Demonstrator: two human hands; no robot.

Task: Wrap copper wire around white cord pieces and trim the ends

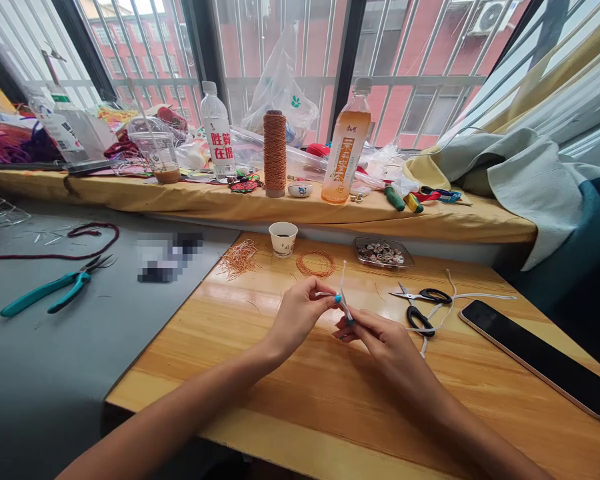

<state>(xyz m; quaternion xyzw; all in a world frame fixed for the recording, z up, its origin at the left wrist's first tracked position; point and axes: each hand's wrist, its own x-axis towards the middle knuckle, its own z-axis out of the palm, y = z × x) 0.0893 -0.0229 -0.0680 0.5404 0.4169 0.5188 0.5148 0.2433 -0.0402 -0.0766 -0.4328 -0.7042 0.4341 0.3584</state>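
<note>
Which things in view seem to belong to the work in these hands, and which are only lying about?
Probably belonging:
- white cord, pinched by left hand and right hand
- black-handled scissors, lying among loose cord

Probably just lying about:
- phone
- bottle of orange drink
- clear plastic cup

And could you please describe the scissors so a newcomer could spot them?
Find the wooden table, then the phone on its right side. The scissors lie open just left of it, among white cord; two black finger loops set them apart from their neighbours.
</note>
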